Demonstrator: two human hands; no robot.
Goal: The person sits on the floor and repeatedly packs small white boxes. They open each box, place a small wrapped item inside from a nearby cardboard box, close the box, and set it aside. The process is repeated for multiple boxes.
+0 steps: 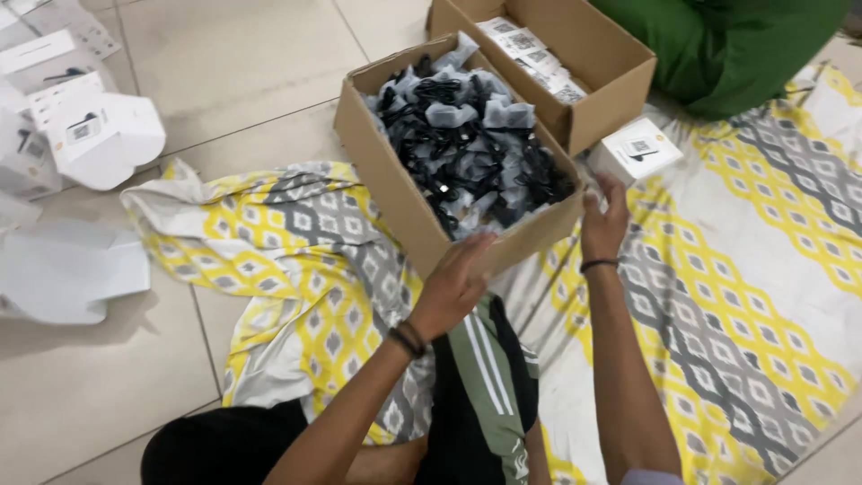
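An open cardboard box (pixel 395 193) stands on a patterned cloth, filled with several black cables in small clear bags (pixel 467 144). My left hand (pixel 453 283) presses flat against the box's near corner, fingers together. My right hand (pixel 602 220) grips the box's right side near its lower edge. Both wrists wear dark bands.
A second cardboard box (pixel 593 54) with several small white packets stands behind. A small white carton (pixel 637 151) lies beside it. A yellow, grey and white cloth (pixel 754 269) covers the tiled floor. White flat cartons (pixel 85 135) lie at left. A green cushion (pixel 727 45) sits at back right.
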